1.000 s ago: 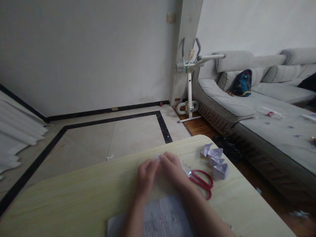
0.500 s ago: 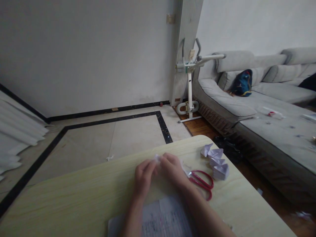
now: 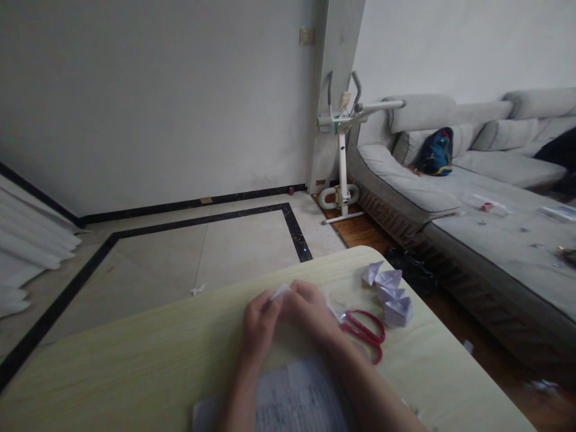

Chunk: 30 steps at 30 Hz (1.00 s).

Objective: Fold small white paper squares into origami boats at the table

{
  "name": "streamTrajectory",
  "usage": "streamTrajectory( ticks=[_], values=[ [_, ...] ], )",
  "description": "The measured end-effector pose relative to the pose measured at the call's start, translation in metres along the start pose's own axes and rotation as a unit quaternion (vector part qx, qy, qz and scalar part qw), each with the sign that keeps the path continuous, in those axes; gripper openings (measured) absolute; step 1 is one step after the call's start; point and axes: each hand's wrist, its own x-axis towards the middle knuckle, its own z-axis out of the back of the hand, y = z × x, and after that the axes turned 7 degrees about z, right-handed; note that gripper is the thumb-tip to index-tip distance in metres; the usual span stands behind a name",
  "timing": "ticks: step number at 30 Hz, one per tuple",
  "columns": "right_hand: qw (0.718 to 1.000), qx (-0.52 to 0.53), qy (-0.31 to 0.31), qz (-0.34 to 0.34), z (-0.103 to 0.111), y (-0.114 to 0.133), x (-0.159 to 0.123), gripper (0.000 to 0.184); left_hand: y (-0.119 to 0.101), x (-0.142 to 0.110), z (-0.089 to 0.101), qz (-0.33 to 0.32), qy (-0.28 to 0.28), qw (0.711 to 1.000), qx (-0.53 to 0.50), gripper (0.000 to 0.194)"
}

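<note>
Between my fingertips, above the table, is a small piece of white paper (image 3: 279, 292). My left hand (image 3: 260, 318) pinches it from the left, and my right hand (image 3: 310, 309) grips its other side, mostly covering it. To the right of my right hand lie red-handled scissors (image 3: 366, 330), their blades partly hidden by white paper scraps and my hand. Several folded white paper pieces (image 3: 390, 291) sit in a row beyond the scissors. A printed sheet or booklet (image 3: 294, 396) lies under my forearms.
The pale wooden table (image 3: 135, 366) has a rounded far right corner. Past it stand a grey sofa (image 3: 490, 186) with a blue backpack (image 3: 438, 153) on it and a white exercise machine (image 3: 342, 162). A paper scrap (image 3: 197, 290) lies on the tiled floor.
The paper between my fingers shows more now, with a pointed edge standing up. Both hands remain close together, and the whole view has shifted slightly.
</note>
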Motion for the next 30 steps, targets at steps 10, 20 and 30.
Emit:
streamTrajectory(
  ticks=[10,20,30],
  values=[
    [0.999,0.031,-0.009,0.015,0.000,-0.007,0.002,0.026,0.003,-0.003,-0.002,-0.007,0.004,1.000,-0.015,0.030],
    [1.000,0.011,0.024,0.014,-0.001,0.001,-0.004,0.018,0.002,-0.001,-0.002,-0.011,0.001,0.999,-0.048,0.025],
    [0.997,0.063,0.030,0.028,-0.002,-0.001,0.000,0.018,0.002,-0.001,-0.003,-0.005,0.006,1.000,-0.022,0.028]
  ],
)
